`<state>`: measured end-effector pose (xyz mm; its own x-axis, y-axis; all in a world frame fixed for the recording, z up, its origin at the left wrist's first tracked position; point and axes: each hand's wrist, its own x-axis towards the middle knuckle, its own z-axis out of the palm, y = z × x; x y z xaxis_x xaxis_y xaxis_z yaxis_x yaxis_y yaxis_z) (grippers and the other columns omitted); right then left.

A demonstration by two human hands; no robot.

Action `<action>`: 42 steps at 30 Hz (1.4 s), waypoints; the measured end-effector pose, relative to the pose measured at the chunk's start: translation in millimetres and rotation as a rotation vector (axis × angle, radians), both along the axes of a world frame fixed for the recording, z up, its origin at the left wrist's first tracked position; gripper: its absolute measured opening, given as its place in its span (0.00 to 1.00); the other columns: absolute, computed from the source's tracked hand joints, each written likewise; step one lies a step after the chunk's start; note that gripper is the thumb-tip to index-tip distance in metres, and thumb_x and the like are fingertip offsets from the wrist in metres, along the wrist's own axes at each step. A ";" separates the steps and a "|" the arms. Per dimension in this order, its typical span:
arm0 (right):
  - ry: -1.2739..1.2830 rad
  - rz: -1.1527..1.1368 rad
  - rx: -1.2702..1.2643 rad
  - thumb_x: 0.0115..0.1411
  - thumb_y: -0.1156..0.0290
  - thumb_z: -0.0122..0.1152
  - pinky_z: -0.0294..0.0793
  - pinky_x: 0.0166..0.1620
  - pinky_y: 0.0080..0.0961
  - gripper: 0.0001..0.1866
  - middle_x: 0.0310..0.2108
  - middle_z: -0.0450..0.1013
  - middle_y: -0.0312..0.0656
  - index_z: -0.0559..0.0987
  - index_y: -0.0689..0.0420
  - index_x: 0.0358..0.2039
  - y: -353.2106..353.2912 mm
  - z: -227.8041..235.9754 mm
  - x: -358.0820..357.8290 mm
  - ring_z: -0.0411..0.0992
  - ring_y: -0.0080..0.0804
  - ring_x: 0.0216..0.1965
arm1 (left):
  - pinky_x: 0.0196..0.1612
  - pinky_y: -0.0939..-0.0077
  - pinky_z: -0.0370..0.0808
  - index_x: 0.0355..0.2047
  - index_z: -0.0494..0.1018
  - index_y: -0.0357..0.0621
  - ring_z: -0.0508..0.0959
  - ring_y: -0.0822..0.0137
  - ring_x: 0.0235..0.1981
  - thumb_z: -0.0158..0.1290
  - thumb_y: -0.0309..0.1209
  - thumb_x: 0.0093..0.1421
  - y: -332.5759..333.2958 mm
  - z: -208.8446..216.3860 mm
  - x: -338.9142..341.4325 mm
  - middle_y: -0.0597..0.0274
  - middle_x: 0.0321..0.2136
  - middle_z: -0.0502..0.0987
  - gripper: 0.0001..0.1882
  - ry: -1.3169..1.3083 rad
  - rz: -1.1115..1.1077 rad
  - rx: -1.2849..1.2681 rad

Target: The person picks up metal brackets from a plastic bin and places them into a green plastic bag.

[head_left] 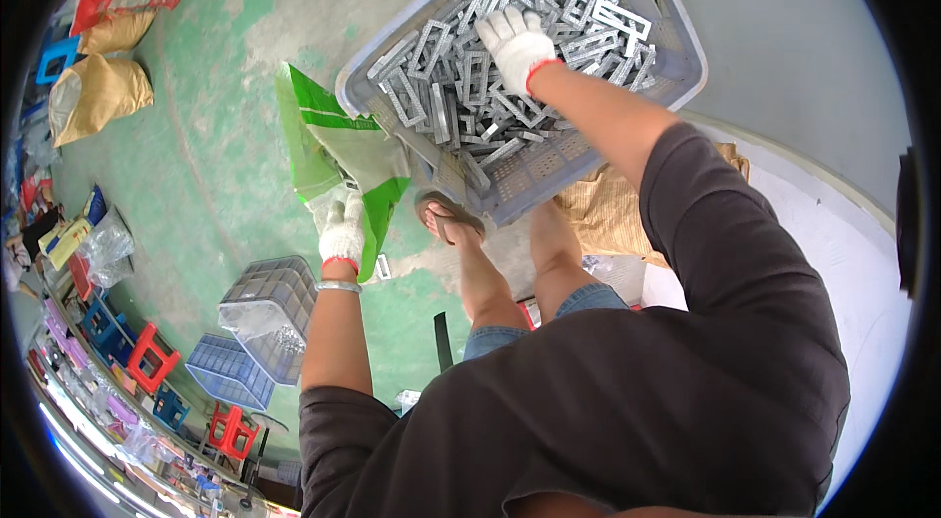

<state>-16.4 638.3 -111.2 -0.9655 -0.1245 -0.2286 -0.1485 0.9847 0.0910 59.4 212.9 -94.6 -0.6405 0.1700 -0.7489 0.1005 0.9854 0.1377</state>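
My right hand [516, 46], in a white knit glove with a red cuff, lies over a heap of grey metal rectangular frames [474, 77]. Its fingers are spread, palm down, and I see nothing gripped in them. A large grey-blue plastic crate [549, 168] with perforated walls holds the heap. To the left, my gloved left hand [341, 227] grips a green and white plastic sack [372, 157] beside the crate's left corner. The thumb side and the inside of the sack are partly hidden.
Empty-looking stacked crates [270, 297] and a blue crate [230, 371] stand on the green floor at lower left. Red stools [152, 357] and cluttered shelving line the far left. Filled sacks [103, 97] sit at upper left. A tan woven sack [608, 214] lies below the crate.
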 end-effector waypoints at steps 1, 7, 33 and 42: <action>0.029 0.039 0.009 0.52 0.68 0.58 0.54 0.62 0.48 0.32 0.58 0.65 0.44 0.67 0.54 0.59 9.5 -12.8 -4.8 0.59 0.41 0.63 | 0.62 0.61 0.65 0.64 0.65 0.56 0.68 0.41 0.60 0.41 0.45 0.68 6.3 5.5 1.9 0.41 0.63 0.63 0.25 0.006 0.063 0.023; -0.179 0.101 0.001 0.45 0.69 0.68 0.57 0.61 0.44 0.37 0.54 0.68 0.41 0.68 0.52 0.59 12.1 -24.3 -24.5 0.64 0.38 0.58 | 0.62 0.66 0.64 0.62 0.65 0.35 0.70 0.45 0.59 0.45 0.56 0.67 27.5 31.2 24.8 0.39 0.58 0.70 0.37 0.249 0.462 0.362; -0.356 0.245 -0.061 0.44 0.70 0.65 0.63 0.57 0.35 0.29 0.51 0.70 0.43 0.73 0.55 0.50 21.9 -18.1 -42.8 0.68 0.39 0.54 | 0.63 0.71 0.63 0.63 0.62 0.29 0.68 0.63 0.60 0.55 0.39 0.67 133.8 141.2 19.1 0.49 0.60 0.69 0.32 0.128 1.071 0.641; -0.925 0.382 0.123 0.30 0.55 0.83 0.77 0.52 0.31 0.52 0.53 0.76 0.41 0.72 0.53 0.60 -12.3 29.2 -97.5 0.77 0.39 0.50 | 0.61 0.72 0.65 0.61 0.64 0.28 0.70 0.65 0.57 0.57 0.36 0.65 139.6 136.5 18.2 0.49 0.57 0.71 0.30 0.058 1.096 0.679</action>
<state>-114.0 626.0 -81.9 -0.3029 -0.3135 -0.9000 -0.5156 0.8481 -0.1219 77.6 352.6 41.9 -0.7159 -0.1282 -0.6863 -0.6886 0.2920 0.6637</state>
